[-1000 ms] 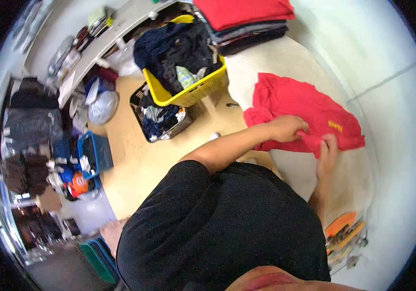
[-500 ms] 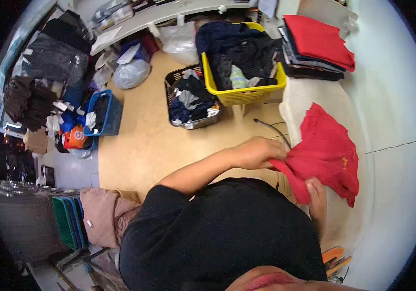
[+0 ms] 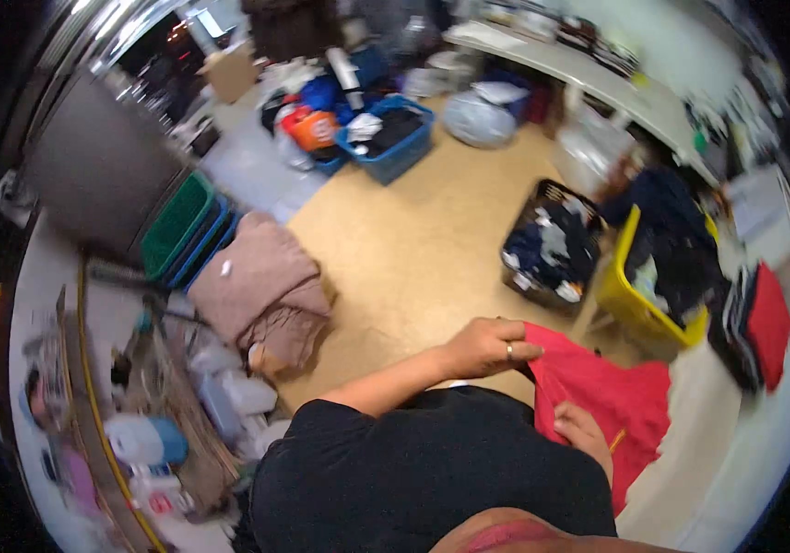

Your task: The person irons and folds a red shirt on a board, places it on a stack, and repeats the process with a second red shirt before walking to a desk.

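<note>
As clothes [image 3: 670,241] fill the yellow basket [image 3: 633,311], left hand [image 3: 487,347] grips red shirt [image 3: 618,398].

shirt [image 3: 616,396] at table [image 3: 731,452] edge, tall basket [image 3: 636,311] beyond it, low basket [image 3: 526,282] just left

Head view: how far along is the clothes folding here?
Done: a folded stack, red piece on top, sits at the right. In hand: the left hand and right hand grip a bunched red garment, not yet folded. Left: the yellow basket and black basket hold heaps of unfolded clothes.
</note>
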Demonstrator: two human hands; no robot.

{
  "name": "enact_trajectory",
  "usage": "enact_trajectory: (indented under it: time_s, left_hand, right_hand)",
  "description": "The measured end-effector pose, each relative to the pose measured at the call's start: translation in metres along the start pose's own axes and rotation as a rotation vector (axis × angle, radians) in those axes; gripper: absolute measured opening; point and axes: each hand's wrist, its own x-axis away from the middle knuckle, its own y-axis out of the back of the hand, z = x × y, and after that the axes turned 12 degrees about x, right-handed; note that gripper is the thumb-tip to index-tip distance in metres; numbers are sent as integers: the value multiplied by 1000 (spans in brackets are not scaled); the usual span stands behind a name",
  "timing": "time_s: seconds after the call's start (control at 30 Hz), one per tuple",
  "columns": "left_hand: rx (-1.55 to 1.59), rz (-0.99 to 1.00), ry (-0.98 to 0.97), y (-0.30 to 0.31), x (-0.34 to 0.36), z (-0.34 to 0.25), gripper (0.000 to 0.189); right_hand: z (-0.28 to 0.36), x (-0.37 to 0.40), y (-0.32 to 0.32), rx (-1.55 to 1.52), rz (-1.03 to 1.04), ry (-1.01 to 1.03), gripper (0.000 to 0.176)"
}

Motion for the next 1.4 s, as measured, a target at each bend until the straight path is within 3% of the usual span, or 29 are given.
enact_trajectory:
  time_s: [0.1,0.23,0.3,0.47,0.63,0.73,0.83,0.87,0.97,1.03,1.07,1.13,1.17,1.23,1.27,1.33,1.4]
  left_hand:
    - [-82,-121,46,15,22,-3,22]
    - [-216,-159,39,23,39,2,16]
    - [-233,-168,35,21,45,5,15]
    - [-307,-189,-4,28,52,6,14]
    - [-361,-166,18,37,56,-6,13]
    - [-279,-54,52,37,55,-17,14]
    - [91,-21,215,33,53,-30,16]
    - [96,-15,216,33,52,-33,16]
    - [328,52,308,40,50,-33,14]
    - [638,286,349,43,53,-23,16]
    - [642,290,350,39,52,-20,16]
    - [604,-55,601,26,42,-13,24]
    - [607,-52,602,20,32,-6,24]
    - [115,-523,299,12,11,9,24]
    - [112,-521,297,11,11,17,24]
    - [293,-176,479,11,14,32,23]
    - [221,-184,527,10,16,43,28]
  right_hand:
    - [-9,-28,14,-70,89,71,11]
    - [39,-49,8,27,150,96,7]
    - [49,-57,11,79,257,-45,9]
    - [35,-82,15,371,318,-38,10]
    - [16,-103,17,-113,29,44,6]
    - [6,-114,21,-250,-72,70,6]
    - [10,-126,43,-253,-121,78,5]
    - [11,-137,42,-356,-171,192,5]
    - [16,-157,54,-539,-289,208,7]
    - [22,-167,63,-589,-278,277,9]
    - [31,-169,61,-592,-282,275,9]
    - [56,-170,44,-409,-216,304,10]
    - [59,-175,37,-298,-153,338,11]
    - [74,-176,21,-83,4,333,10]
    - [91,-169,4,-102,55,347,8]
    - [99,-165,4,116,140,378,7]
    - [123,-150,14,303,159,331,16]
